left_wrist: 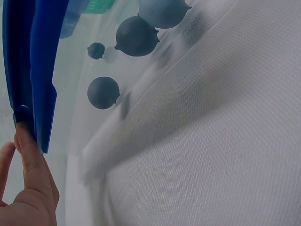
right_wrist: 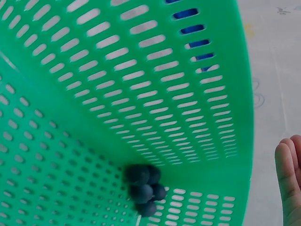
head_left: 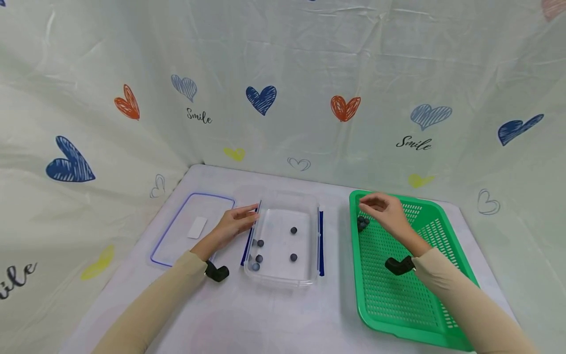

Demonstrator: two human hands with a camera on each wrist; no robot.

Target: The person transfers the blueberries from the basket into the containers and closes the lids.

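A clear plastic box (head_left: pixel 283 275) with blue side latches stands mid-table, several blueberries (head_left: pixel 294 230) scattered on its floor. My left hand (head_left: pixel 234 223) is at the box's left side, fingers extended. In the left wrist view its fingertips meet the blue latch (left_wrist: pixel 42 84), which hangs folded out. Over the far left corner of the green basket (head_left: pixel 389 295) hovers my right hand (head_left: pixel 384 211), fingers loosely bent and nothing visible in them. Below it, a small cluster of blueberries (right_wrist: pixel 141 188) lies in the basket's corner.
A clear lid (head_left: pixel 174 231) with a blue seal lies left of the box, a white rectangle (head_left: pixel 197 227) on it. The box's other blue latch (head_left: pixel 321 243) folds out on the right, facing the basket. A heart-printed curtain (head_left: pixel 300 64) rises behind the table.
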